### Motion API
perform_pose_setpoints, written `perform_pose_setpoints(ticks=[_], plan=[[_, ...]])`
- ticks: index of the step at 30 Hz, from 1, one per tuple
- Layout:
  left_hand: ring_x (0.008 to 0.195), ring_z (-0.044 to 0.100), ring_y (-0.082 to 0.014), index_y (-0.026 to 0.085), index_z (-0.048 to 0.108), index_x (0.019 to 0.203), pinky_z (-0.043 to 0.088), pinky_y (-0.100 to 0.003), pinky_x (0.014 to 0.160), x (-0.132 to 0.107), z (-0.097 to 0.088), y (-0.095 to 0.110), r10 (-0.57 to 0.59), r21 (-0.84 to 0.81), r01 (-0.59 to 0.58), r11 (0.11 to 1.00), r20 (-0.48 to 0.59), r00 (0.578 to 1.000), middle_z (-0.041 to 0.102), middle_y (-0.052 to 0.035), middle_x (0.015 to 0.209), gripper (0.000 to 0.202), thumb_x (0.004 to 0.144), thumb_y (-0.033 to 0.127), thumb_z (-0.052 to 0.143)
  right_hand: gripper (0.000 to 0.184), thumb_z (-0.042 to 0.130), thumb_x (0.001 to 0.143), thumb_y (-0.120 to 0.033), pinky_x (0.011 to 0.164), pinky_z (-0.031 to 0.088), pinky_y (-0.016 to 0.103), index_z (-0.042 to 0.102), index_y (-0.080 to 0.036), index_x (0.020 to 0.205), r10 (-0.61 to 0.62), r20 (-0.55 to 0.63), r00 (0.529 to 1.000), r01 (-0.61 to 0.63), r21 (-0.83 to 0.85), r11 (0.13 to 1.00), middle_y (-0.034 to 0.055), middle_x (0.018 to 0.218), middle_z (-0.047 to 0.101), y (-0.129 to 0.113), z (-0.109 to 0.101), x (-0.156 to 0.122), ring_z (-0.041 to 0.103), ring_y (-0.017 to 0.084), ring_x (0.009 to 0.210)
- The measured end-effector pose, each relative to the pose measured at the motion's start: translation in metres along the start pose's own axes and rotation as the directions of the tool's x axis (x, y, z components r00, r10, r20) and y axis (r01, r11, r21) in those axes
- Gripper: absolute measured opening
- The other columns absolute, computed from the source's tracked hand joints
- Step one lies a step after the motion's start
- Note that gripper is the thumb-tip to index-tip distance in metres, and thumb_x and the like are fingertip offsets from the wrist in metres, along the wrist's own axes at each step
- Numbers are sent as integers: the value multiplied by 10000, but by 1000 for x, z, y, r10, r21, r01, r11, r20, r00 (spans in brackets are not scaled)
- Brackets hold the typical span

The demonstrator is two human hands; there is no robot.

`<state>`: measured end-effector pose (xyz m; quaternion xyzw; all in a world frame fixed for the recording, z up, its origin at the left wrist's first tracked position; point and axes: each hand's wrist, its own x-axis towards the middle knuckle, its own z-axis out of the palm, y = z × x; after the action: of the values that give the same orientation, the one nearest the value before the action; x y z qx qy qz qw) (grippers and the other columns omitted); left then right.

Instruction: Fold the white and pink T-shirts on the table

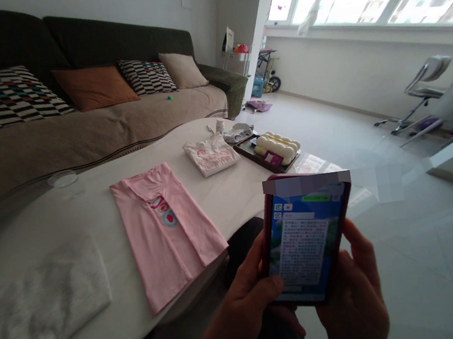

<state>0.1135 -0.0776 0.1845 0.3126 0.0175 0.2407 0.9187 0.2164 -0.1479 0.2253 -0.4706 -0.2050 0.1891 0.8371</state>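
Left hand: the left hand (pixel 244 306) grips the near left edge of a dark red smartphone (pixel 306 237), thumb lying over the lower corner of its lit screen.
Right hand: the right hand (pixel 355 302) wraps the phone's right edge and underside, fingers curled behind it; both hands clasp it together.
Phone: held upright and tilted toward the camera, at the near right of the scene, off the near edge of the table; the screen shows a block of text too small to read.
Table: a white rounded table (pixel 229 191) stretches from near left to far right.
Pink garment: a pink folded garment with a small print (pixel 168 230) lies flat on the table, just left of the phone, its near end overhanging the edge.
White cloth: a white folded cloth (pixel 39 305) lies at the near left, apart from the pink one.
Folded top: a cream folded top with pink lettering (pixel 212 154) sits farther along.
Tray: a dark rectangular tray (pixel 249 152) just right of it holds pale rounded pieces, possibly food.
Sofa: a dark green sofa with patterned cushions (pixel 109 40) runs behind the table.
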Motion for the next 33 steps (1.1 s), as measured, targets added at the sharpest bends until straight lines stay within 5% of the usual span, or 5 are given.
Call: perform_pose_setpoints(ticks=[10, 33], plan=[[783, 608, -136, 431, 389, 1368, 601, -270, 567, 0, 3, 5, -43, 33, 44, 998, -42, 998, 574, -36, 1118, 623, 817, 224, 593, 241, 539, 884, -272, 488, 560, 268, 664, -327, 1082, -2, 5, 1000, 2, 1, 1000, 8, 868, 753, -2, 3, 1, 716, 192, 681], [891, 619, -178, 456, 377, 1364, 605, -259, 566, -1, -5, -6, 31, 8, -31, 999, 26, 999, 552, -18, 1158, 681, 789, 148, 571, 249, 549, 869, -267, 468, 534, 248, 667, -317, 1083, -38, 22, 999, 39, -19, 999, 0, 857, 752, 2, -1, 1, 705, 183, 658]])
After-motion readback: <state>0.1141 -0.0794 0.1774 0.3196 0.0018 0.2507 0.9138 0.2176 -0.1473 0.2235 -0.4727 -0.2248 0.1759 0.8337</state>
